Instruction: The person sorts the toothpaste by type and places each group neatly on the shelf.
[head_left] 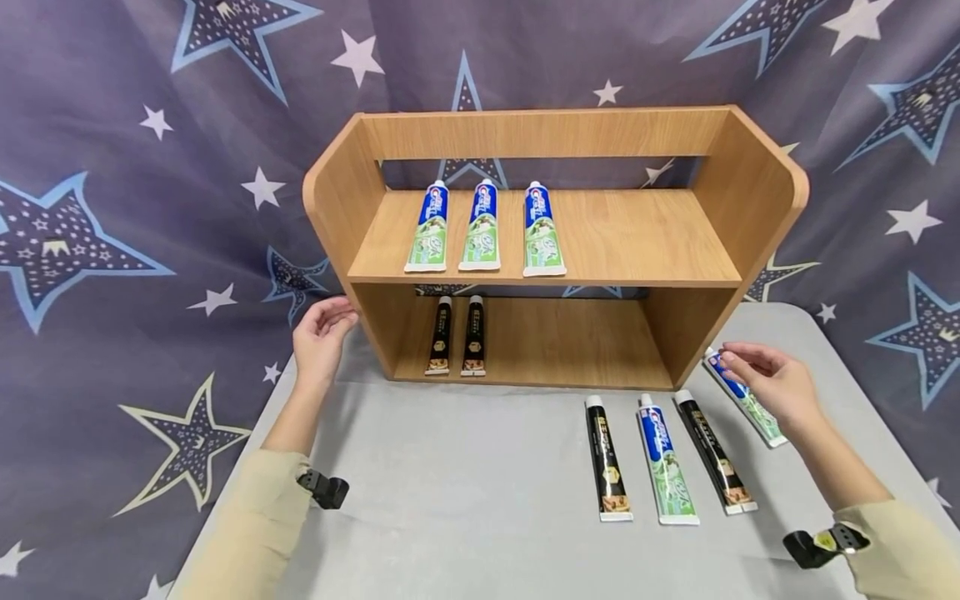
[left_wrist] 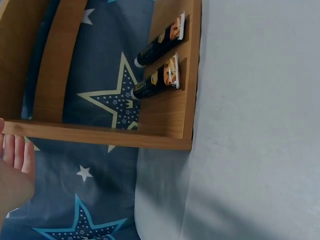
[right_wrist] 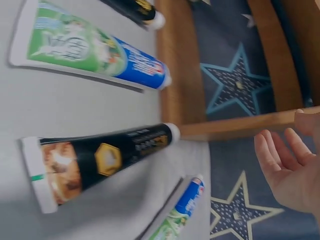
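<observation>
The left hand (head_left: 322, 337) touches the left side panel of the wooden shelf (head_left: 547, 281), its fingers loosely bent and holding nothing. Above the rightmost blue-green tube (head_left: 757, 414), the right hand (head_left: 780, 387) hovers with relaxed fingers, near the shelf's right side in the right wrist view. Three blue-green tubes, one of them in the middle (head_left: 481, 227), lie on the upper board. Two black tubes (head_left: 439, 335) (head_left: 474, 336) lie on the lower board. In front of the shelf's right half are a black tube (head_left: 608, 458), a blue-green tube (head_left: 667, 461) and another black tube (head_left: 715, 452).
A grey cloth-covered table (head_left: 450, 483) carries the shelf. Behind it hangs a dark curtain (head_left: 210, 167) with star patterns. Small black devices are strapped at both wrists, one on the left (head_left: 324, 488) and one on the right (head_left: 821, 544).
</observation>
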